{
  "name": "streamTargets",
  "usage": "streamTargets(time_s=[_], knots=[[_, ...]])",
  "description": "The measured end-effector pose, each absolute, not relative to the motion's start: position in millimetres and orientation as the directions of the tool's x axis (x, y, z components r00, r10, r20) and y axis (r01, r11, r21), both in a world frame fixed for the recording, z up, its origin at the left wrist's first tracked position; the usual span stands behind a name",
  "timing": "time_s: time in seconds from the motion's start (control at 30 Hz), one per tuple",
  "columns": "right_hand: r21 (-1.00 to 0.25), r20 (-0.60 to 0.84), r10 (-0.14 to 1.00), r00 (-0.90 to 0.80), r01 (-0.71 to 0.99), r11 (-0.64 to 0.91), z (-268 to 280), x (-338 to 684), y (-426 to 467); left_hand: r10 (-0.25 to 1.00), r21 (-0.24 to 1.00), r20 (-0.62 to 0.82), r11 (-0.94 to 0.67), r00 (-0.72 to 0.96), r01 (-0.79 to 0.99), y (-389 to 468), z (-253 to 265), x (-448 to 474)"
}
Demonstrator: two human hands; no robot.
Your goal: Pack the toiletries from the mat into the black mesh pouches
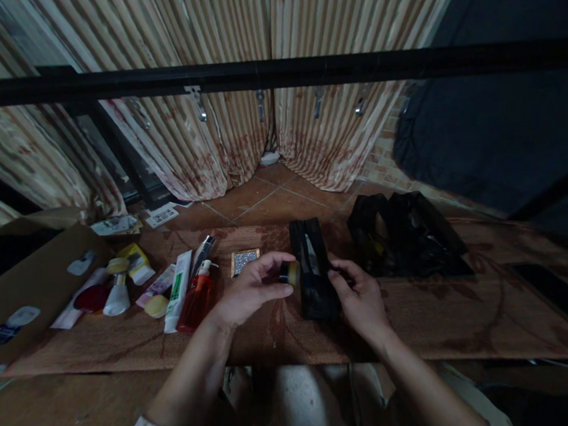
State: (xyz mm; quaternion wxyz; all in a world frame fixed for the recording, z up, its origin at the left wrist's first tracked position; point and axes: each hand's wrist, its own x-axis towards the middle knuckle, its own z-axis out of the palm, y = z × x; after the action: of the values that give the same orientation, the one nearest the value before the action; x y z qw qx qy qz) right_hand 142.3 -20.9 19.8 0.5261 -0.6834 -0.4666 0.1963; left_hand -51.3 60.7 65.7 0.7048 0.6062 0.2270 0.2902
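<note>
My left hand is closed on a small jar with a dark end and a yellowish end, its label too small to read. The jar is beside the left edge of a black zip pouch, which stands on the cloth-covered bench with its top parted. On the pouch's right side, my right hand pinches the edge between thumb and fingers. A glittery framed square lies behind my left hand. Left of it are a red pump bottle and a white-and-green tube.
Farther left lie a white bottle, a yellow packet and a cardboard box. At right are a crumpled black plastic bag and a dark phone. A black bar with hooks crosses ahead.
</note>
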Motion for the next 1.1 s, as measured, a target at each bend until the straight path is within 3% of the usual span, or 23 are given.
streamTargets(time_s=[0.23, 0.57, 0.77, 1.1], knots=[[-0.904, 0.217, 0.843, 0.491, 0.427, -0.016, 18.4, 142.8, -20.5, 0.687, 0.946, -0.014, 0.245, 0.726, -0.213, 60.1, 67.8, -51.4], [-0.901, 0.212, 0.852, 0.478, 0.433, -0.019, 20.1, 141.8, -20.9, 0.565, 0.695, -0.1, 0.629, 0.819, -0.349, 60.6, 67.6, -46.8], [-0.902, 0.214, 0.853, 0.476, 0.431, -0.014, 18.4, 142.0, -20.2, 0.554, 0.661, -0.134, 0.668, 0.822, -0.343, 62.0, 63.3, -45.2], [-0.904, 0.196, 0.855, 0.48, 0.426, -0.031, 21.1, 141.1, -20.4, 0.59, 0.727, -0.177, 0.618, 0.788, -0.3, 61.5, 59.8, -45.4]])
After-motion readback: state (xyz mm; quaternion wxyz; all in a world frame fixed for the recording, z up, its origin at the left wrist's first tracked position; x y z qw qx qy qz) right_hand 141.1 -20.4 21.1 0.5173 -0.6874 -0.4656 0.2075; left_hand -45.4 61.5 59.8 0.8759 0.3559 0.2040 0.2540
